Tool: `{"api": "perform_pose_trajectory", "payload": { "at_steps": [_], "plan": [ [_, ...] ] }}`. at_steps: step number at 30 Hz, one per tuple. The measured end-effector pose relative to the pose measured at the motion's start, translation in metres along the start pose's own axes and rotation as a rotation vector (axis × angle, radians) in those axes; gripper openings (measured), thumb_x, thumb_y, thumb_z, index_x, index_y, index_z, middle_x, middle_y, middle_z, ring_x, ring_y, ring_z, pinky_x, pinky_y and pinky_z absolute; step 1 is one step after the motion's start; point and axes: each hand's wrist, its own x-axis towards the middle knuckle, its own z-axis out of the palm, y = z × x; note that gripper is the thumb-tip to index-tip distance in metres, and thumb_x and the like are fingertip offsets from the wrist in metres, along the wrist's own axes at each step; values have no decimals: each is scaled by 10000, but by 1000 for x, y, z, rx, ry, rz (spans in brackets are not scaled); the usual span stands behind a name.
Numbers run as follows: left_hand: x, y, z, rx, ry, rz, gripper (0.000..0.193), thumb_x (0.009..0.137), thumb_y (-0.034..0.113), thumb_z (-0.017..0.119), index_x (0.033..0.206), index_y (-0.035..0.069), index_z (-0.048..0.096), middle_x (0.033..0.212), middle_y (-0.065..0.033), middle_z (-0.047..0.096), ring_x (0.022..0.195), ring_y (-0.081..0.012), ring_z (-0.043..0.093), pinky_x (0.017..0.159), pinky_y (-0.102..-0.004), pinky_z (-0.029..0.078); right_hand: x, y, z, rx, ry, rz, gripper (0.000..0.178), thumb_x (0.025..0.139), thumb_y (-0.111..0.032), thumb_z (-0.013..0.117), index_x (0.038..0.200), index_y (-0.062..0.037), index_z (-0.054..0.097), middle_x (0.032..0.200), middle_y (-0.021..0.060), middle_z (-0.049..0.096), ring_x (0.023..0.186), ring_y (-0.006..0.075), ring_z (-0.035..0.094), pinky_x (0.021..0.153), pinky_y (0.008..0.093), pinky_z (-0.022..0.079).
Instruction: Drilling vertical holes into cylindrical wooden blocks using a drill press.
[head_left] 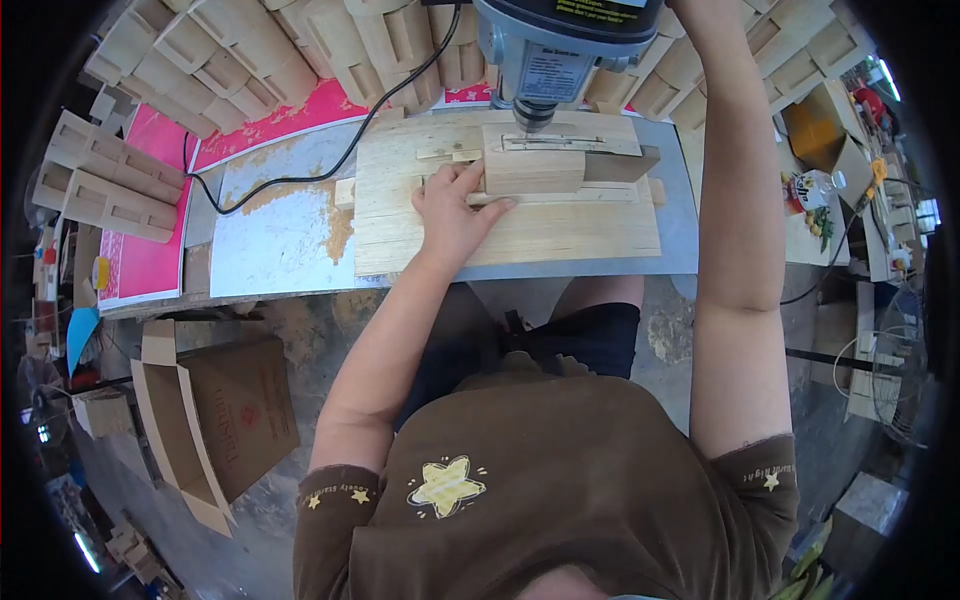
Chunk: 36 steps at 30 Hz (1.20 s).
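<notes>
A pale wooden block (535,172) lies on a wooden board (500,245), with a narrow slot cut along its top. My left hand (455,212) is at the block's left end, its fingers against that end and its thumb stretched along the near side. Directly above the slot hangs the chuck (534,115) of a grey-blue drill press (555,70); whether a bit touches the wood I cannot tell. My right arm reaches up past the machine's right side. Only a part of my right hand (690,8) shows at the top edge, its fingers cut off.
Stacked slotted wooden blocks (225,60) line the back of the table, and more stand at the left (110,175). A black cable (330,170) curves over the tabletop, beside sawdust (340,225). An open cardboard box (235,410) sits on the floor at left.
</notes>
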Motion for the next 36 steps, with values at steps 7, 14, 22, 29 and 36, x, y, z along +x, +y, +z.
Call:
{"api": "perform_pose_trajectory", "payload": {
  "at_steps": [7,14,22,29,36],
  "plan": [
    [5,-6,0,-148,51,19,499,554,255,832,994,100,656,947,-24,542,945,-192,510,905,-394,244,-76,73,-13,214,-442,-124,245,793,-206,701,926,-18,617,824,130,588,823,249,574,743,352,450],
    [0,-30,-54,-298,-11,138,451,526,158,832,917,43,637,1038,-63,532,1056,-226,501,922,-392,357,-175,85,-20,-68,-695,-35,268,804,-87,641,1036,31,574,961,174,591,913,322,565,823,351,435],
    [-35,-85,-231,-442,134,-299,281,659,195,802,816,-1,675,1066,-106,603,1217,-225,424,957,-378,370,-213,50,-58,-1,-695,-124,237,739,-72,658,960,2,616,855,133,593,815,305,556,780,352,426],
    [-49,-136,-268,-193,358,-418,373,645,212,821,853,-34,634,1117,-159,562,1185,-239,442,914,-339,423,-223,44,-41,343,-632,329,210,812,-88,625,978,36,601,795,47,552,755,126,498,699,245,400],
    [-62,-168,-202,321,721,-183,787,533,128,851,1204,14,455,1268,-170,374,1130,-318,471,921,-383,448,-221,48,-39,149,-663,189,216,777,-85,645,956,30,610,755,52,533,713,139,490,657,258,391]
  ]
}}
